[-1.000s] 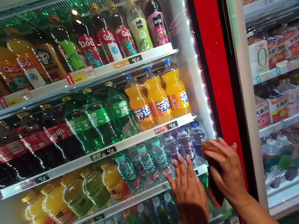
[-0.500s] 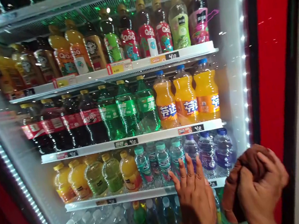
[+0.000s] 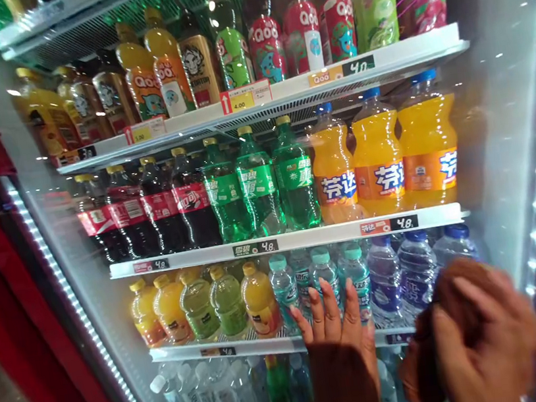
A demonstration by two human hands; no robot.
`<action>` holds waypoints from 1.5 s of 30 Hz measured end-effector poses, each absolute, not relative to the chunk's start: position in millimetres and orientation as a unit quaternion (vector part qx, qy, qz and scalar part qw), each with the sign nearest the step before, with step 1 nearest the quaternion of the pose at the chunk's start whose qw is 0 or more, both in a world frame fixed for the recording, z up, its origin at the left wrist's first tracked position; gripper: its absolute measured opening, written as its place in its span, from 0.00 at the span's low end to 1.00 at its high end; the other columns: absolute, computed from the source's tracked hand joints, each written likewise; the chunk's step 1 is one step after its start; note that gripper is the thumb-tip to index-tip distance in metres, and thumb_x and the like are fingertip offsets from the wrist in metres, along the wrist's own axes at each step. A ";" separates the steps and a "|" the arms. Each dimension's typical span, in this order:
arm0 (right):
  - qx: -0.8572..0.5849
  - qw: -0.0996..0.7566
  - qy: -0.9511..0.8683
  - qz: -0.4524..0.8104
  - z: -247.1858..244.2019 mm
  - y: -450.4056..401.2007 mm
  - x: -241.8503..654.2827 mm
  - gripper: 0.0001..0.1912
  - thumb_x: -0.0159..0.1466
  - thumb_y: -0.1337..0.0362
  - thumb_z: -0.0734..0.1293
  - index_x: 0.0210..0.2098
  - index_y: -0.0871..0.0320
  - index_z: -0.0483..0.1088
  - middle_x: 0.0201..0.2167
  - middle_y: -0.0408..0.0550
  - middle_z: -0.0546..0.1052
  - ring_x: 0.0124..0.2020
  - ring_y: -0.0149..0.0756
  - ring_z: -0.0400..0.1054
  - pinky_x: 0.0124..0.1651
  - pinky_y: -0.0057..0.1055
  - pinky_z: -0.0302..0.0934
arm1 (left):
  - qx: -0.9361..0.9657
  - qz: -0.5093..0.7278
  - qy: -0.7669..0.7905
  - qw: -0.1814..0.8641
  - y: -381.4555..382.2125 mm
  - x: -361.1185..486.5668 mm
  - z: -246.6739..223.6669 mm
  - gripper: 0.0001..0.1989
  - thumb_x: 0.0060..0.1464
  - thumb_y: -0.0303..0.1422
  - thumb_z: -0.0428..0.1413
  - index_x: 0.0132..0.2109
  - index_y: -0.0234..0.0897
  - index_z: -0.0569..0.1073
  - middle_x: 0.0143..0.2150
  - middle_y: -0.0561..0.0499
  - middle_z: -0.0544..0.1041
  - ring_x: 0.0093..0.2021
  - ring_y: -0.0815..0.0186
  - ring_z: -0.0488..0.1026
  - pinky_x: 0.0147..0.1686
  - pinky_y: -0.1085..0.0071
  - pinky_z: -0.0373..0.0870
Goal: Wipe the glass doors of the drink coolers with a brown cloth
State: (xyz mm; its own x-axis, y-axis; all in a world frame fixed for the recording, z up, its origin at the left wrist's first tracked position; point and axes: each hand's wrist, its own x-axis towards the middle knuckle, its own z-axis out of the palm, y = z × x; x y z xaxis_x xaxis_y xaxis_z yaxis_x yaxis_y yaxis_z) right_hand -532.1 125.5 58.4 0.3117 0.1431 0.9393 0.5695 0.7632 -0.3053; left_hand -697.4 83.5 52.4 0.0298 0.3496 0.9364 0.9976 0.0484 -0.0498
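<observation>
My left hand (image 3: 337, 351) is raised with its fingers spread and its back toward me, holding nothing. Its fingertips overlap the turquoise-capped bottles (image 3: 355, 278) on a lower shelf; whether it touches anything there I cannot tell. To its right, my right hand (image 3: 499, 335) is curled round a soft-looking, folded brown thing (image 3: 422, 359), whose kind I cannot make out. This hand is slightly blurred, and covers the lower parts of the purple-capped water bottles (image 3: 416, 270) behind it.
A lit drinks fridge (image 3: 286, 241) fills the view. Orange soda bottles (image 3: 378, 152), green soda bottles (image 3: 258, 182) and cola bottles (image 3: 191, 202) line the middle shelf. Juice bottles (image 3: 259, 299) stand below. A red frame (image 3: 31, 327) runs down the left side, beside a light strip (image 3: 75, 301).
The view has turned and come nearer the shelves, so the right-hand bottles look larger. My left hand stays spread; my right hand still grips the brown thing and is more blurred.
</observation>
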 end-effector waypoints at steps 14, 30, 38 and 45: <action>-0.304 0.697 -0.626 -0.174 88.8 106.3 -576.5 0.24 0.67 0.70 0.68 0.62 0.49 0.71 0.68 0.53 0.66 0.75 0.60 0.54 0.75 0.70 0.46 | -0.609 -0.413 -0.581 0.348 68.1 -712.8 64.5 0.42 0.68 0.26 0.52 0.79 0.39 0.37 0.79 0.40 0.50 0.81 0.54 0.36 0.78 0.42 0.33; -0.230 0.680 -0.673 -0.177 76.1 96.6 -623.0 0.17 0.70 0.69 0.66 0.55 0.46 0.74 0.61 0.46 0.73 0.74 0.47 0.56 0.78 0.61 0.47 | -0.564 -0.382 -0.610 0.404 73.2 -734.1 56.8 0.40 0.70 0.26 0.48 0.79 0.41 0.34 0.80 0.43 0.32 0.80 0.53 0.24 0.76 0.37 0.30; -0.265 0.755 -0.580 -0.151 84.5 110.2 -594.3 0.23 0.63 0.72 0.70 0.56 0.48 0.73 0.63 0.50 0.69 0.68 0.53 0.65 0.75 0.70 0.48 | -0.578 -0.405 -0.603 0.371 66.9 -732.9 62.3 0.44 0.68 0.31 0.55 0.79 0.44 0.37 0.81 0.44 0.32 0.80 0.50 0.28 0.76 0.38 0.30; -0.187 0.662 -0.704 -0.179 66.0 105.2 -607.0 0.17 0.67 0.70 0.68 0.52 0.46 0.76 0.60 0.44 0.73 0.71 0.47 0.60 0.75 0.57 0.56 | -0.589 -0.408 -0.573 0.398 73.3 -739.9 57.5 0.41 0.69 0.29 0.50 0.79 0.43 0.37 0.81 0.47 0.31 0.80 0.51 0.26 0.76 0.39 0.25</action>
